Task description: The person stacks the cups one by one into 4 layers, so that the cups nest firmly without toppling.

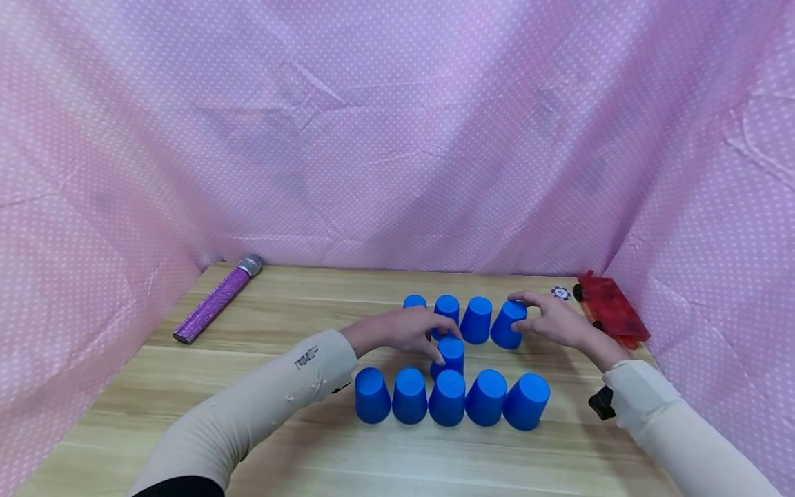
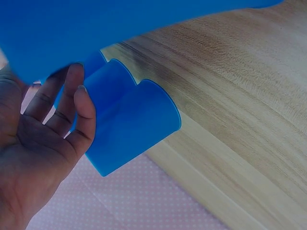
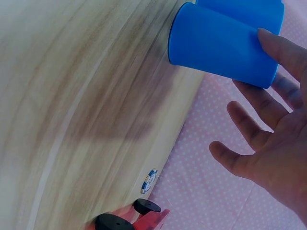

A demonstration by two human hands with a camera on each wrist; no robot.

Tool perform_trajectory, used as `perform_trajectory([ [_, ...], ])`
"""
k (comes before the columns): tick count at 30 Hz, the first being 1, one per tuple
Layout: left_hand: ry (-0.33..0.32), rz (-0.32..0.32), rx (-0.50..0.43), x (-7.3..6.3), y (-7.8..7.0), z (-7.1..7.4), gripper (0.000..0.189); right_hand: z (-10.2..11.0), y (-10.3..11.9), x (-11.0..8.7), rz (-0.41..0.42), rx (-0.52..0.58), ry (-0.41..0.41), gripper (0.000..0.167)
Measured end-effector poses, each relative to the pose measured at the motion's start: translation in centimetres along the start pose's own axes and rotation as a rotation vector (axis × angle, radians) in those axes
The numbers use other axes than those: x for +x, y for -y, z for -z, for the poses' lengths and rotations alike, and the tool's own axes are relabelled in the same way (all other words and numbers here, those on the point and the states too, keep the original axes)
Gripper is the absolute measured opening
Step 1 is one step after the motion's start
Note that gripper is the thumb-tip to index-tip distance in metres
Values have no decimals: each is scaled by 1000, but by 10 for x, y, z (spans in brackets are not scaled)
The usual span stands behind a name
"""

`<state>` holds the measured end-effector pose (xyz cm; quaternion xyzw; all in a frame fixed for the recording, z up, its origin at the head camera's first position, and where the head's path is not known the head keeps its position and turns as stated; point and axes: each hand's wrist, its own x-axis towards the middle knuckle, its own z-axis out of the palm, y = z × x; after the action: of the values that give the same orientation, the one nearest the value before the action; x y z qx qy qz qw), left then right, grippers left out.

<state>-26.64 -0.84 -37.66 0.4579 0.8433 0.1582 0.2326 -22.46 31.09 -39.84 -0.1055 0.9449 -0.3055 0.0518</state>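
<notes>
Between two rows of upside-down blue cups, my left hand (image 1: 410, 330) holds a single blue cup (image 1: 452, 352) by its upper part, thumb on the near side and fingers over the far side. In the left wrist view that cup fills the top, and the curled fingertips (image 2: 84, 103) overlap back-row cups behind it. My right hand (image 1: 554, 320) pinches the rightmost back-row cup (image 1: 506, 326) near its closed end. Its thumb and a finger meet that cup in the right wrist view, while the other fingers spread away from it. The front row (image 1: 410, 397) has several cups side by side.
A purple glittery microphone (image 1: 214, 304) lies at the table's left. At the back right are a poker chip (image 1: 561, 293) and a red toy vehicle (image 1: 611, 310) with black wheels. Pink dotted cloth (image 1: 397, 138) hangs behind the table (image 1: 310, 297) and along its sides.
</notes>
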Motion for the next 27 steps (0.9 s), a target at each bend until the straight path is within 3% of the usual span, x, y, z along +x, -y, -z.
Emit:
perform_trajectory([
  [17,7,6,1,3,-5,1,47,3,2,-8,-8,-2,-26,67],
  [24,13,-1,6,3,-2,-1,48,16,21,-53,54,-31,-152,60],
  [27,5,7,15,2,0,0,48,18,29,-76,83,-20,-161,51],
])
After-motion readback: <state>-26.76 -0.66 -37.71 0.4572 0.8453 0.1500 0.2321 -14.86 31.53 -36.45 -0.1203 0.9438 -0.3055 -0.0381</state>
